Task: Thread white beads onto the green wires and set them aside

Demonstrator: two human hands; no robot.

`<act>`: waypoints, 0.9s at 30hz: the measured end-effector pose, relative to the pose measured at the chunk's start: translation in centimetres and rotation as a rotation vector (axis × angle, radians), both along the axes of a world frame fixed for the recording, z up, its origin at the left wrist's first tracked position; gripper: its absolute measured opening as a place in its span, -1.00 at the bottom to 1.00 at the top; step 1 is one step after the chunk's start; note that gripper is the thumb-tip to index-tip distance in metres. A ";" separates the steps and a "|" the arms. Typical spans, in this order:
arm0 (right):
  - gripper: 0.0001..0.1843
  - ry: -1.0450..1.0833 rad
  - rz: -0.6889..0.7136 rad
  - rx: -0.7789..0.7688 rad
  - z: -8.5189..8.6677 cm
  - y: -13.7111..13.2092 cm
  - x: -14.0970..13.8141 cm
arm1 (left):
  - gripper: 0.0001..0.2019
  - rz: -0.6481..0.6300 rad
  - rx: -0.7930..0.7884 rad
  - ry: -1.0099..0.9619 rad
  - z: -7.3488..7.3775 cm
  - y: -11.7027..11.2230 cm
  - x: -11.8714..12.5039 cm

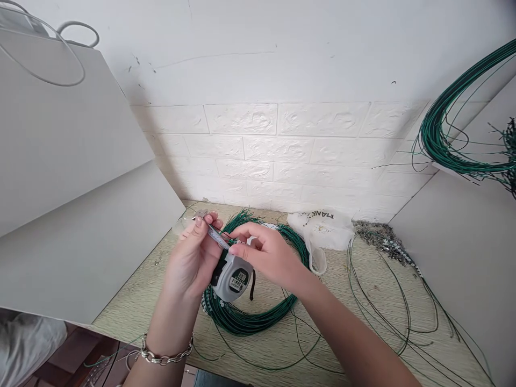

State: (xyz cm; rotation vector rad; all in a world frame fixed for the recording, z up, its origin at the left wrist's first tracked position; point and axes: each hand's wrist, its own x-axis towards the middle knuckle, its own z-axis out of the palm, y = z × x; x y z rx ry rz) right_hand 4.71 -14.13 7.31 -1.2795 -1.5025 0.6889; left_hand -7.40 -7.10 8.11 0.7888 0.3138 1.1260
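Observation:
A grey tape measure with a black strap is in front of me, its blade pulled out a short way toward the upper left. My left hand pinches the blade near its outer end, fingers curled. Beside the case, my right hand has its thumb and forefinger closed at the blade, with a bit of thin green wire showing between them. Exactly how that wire lies in the fingers is hidden. Under both hands and the tape measure lies a large coil of green wire, its frayed ends toward the wall.
A white plastic bag rests against the brick-patterned wall. To its right are a pile of small silvery pieces and loose wires. Another green coil hangs at upper right. White panels stand at left.

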 end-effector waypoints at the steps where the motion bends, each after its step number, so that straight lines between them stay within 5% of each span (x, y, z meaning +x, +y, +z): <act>1: -0.80 -0.010 -0.022 0.017 0.0 0.1 -0.1 | -0.82 0.006 -0.002 0.006 -0.1 0.1 0.0; 14: -0.74 0.009 -0.037 0.024 -0.5 0.4 -0.4 | -0.83 0.024 0.000 0.045 -0.6 0.6 -0.2; 21: -0.47 -0.011 -0.097 -0.058 -0.7 0.3 -0.7 | -0.84 0.128 0.008 -0.019 -0.1 0.5 -0.1; 27: -0.61 -0.065 -0.112 -0.123 -1.1 0.3 -1.7 | -0.84 0.181 0.044 -0.033 -0.4 0.3 0.3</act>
